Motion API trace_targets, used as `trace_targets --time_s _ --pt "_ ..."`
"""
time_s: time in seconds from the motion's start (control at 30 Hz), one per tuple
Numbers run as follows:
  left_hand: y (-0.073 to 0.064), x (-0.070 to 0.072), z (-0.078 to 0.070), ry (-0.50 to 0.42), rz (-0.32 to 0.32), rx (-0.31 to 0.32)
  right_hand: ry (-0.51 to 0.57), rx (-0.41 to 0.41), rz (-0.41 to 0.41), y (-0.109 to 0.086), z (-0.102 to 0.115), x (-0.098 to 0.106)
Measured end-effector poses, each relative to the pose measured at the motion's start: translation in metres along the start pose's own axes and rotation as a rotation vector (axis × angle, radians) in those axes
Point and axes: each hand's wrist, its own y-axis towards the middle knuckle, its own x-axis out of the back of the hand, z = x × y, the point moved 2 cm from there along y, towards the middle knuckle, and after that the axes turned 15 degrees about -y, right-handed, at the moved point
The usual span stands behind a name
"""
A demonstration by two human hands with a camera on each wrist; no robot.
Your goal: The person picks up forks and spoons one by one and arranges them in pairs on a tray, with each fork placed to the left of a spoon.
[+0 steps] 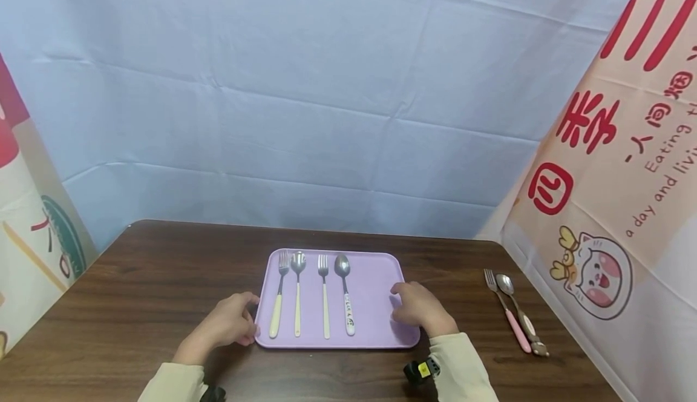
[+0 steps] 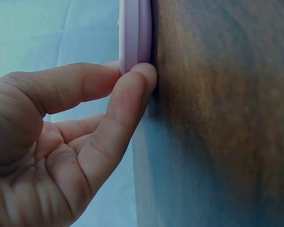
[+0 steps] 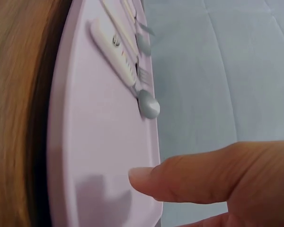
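A lilac tray (image 1: 376, 323) lies on the table and bears a cream-handled fork (image 1: 276, 316), a slim spoon (image 1: 297, 311), a white-handled fork (image 1: 325, 311) and a spoon with a patterned white handle (image 1: 349, 314). At the tray's left edge, my left hand (image 1: 231, 321) pinches the rim; the left wrist view shows thumb and fingertips on either side of the rim (image 2: 130, 33). My right hand (image 1: 422, 310) is over the tray's right edge. Its thumb (image 3: 180, 182) reaches out straight above the tray surface in the right wrist view, while its other fingers are mostly hidden there.
Right of the tray, a pink-handled fork (image 1: 509, 314) and a spoon with a brown animal-shaped handle end (image 1: 525, 323) lie side by side on the dark wooden table (image 1: 179, 263). A pale blue cloth (image 1: 305, 99) hangs behind, and a printed cloth (image 1: 642, 196) hangs at the right.
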Motion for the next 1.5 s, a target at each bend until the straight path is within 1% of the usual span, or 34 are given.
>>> trace_targets --time_s 0.13,0.23,0.4,0.6,0.73,0.97,1.23,1.5 --pt "0.000 0.000 0.000 -0.002 0.002 0.005 -0.008 -0.007 0.005 -0.003 -0.009 -0.001" --pt "0.000 0.000 0.000 0.004 -0.001 0.013 0.002 -0.020 0.016 -0.004 -0.017 -0.003" --pt "0.000 0.001 -0.001 0.013 -0.002 0.012 0.014 -0.027 0.010 -0.005 -0.030 -0.002" --pt "0.000 0.001 0.000 0.005 -0.003 0.011 0.024 -0.066 0.011 -0.010 -0.047 -0.003" --pt "0.000 0.001 0.001 -0.006 -0.005 0.009 0.014 -0.084 0.025 -0.013 -0.059 -0.005" --pt "0.000 0.001 0.000 0.004 0.001 -0.008 -0.001 -0.129 0.060 -0.017 -0.078 -0.007" --pt "0.001 0.001 0.001 0.009 0.000 0.008 -0.038 -0.150 0.032 -0.025 -0.097 -0.007" --pt "0.001 -0.001 0.002 0.000 0.001 0.002 -0.040 -0.157 0.062 -0.030 -0.116 -0.011"
